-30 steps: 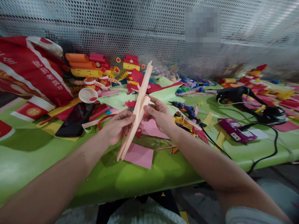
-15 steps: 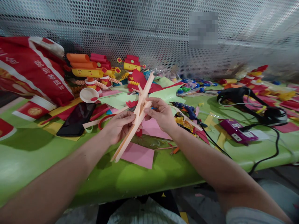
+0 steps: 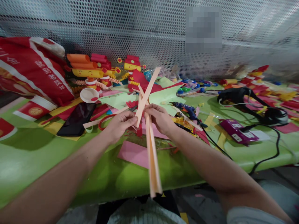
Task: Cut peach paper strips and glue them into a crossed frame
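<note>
Two long peach paper strips cross between my hands above the table. My left hand [image 3: 122, 124] pinches the lower end of one flat paper strip [image 3: 149, 91], which slants up and to the right. My right hand [image 3: 160, 119] is closed on the top of a lengthwise-folded paper strip [image 3: 153, 158], which hangs down toward the table's front edge. A narrower peach piece shows behind the crossing. Below my hands lies a pink paper sheet [image 3: 133, 153], partly covered by the hanging strip. Orange-handled scissors [image 3: 102, 121] lie beside my left hand, partly hidden.
A black phone [image 3: 77, 119] and red paper cups [image 3: 35, 108] lie to the left. Paper figures [image 3: 87, 72] stand at the back. On the right are a blue glue gun [image 3: 187, 109], a purple power strip [image 3: 238, 131] and black cables. Paper scraps cover the middle.
The folded strip's lower end has swung right and toward me, so it hangs almost straight down. The flat strip now stands apart from it, slanting up to the right.
</note>
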`<state>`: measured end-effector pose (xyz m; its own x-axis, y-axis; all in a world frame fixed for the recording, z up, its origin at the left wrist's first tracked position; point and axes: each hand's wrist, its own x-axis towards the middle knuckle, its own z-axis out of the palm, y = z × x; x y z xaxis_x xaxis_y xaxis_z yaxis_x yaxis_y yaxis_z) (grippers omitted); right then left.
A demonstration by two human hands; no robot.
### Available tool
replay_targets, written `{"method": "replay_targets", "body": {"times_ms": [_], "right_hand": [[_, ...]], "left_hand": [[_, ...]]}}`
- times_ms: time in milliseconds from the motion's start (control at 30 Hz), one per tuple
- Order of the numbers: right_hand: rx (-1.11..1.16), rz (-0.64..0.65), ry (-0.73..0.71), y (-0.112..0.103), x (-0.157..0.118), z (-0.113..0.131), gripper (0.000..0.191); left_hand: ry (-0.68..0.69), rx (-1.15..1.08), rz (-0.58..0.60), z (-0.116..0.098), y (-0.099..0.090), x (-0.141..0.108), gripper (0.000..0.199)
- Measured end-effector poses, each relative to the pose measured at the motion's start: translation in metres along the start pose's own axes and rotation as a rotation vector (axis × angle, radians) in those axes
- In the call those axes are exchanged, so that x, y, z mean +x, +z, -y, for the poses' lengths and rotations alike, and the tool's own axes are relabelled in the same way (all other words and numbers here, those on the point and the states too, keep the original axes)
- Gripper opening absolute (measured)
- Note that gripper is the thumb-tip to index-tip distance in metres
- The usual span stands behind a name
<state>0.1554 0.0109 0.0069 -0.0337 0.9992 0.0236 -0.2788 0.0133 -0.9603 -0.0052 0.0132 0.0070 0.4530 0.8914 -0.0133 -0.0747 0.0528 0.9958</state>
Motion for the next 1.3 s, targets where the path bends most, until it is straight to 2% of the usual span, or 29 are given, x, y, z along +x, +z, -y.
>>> {"method": "replay_targets", "body": {"times_ms": [100, 267, 433, 567, 700, 833, 967, 1133, 1300], "right_hand": [[0.040, 0.031, 0.010, 0.002, -0.002, 0.001, 0.018], [0.130, 0.159, 0.063, 0.001, -0.004, 0.000, 0.029], [0.106, 0.239, 0.103, -0.002, -0.002, -0.001, 0.026], [0.012, 0.193, 0.075, 0.001, -0.003, -0.002, 0.020], [-0.146, 0.157, 0.002, 0.004, -0.005, -0.005, 0.017], [-0.233, 0.108, -0.034, 0.005, -0.007, -0.008, 0.017], [-0.193, 0.111, -0.033, 0.004, -0.005, -0.008, 0.019], [-0.088, 0.121, -0.083, 0.000, -0.001, -0.003, 0.026], [-0.041, 0.155, -0.059, -0.001, -0.002, -0.001, 0.032]], "left_hand": [[-0.013, 0.044, 0.015, -0.002, 0.000, 0.000, 0.019], [-0.091, -0.001, 0.106, -0.005, -0.001, -0.002, 0.022], [-0.123, -0.043, 0.125, -0.005, -0.001, -0.003, 0.022], [-0.108, -0.037, 0.063, -0.004, 0.003, -0.004, 0.022], [-0.007, 0.067, -0.020, -0.003, 0.008, -0.005, 0.028], [0.012, 0.118, -0.027, -0.004, 0.011, -0.004, 0.031], [-0.024, 0.112, -0.052, -0.005, 0.010, -0.004, 0.026], [-0.056, 0.224, -0.091, -0.007, 0.006, -0.004, 0.022], [-0.073, 0.226, -0.014, -0.006, 0.008, -0.005, 0.019]]}}
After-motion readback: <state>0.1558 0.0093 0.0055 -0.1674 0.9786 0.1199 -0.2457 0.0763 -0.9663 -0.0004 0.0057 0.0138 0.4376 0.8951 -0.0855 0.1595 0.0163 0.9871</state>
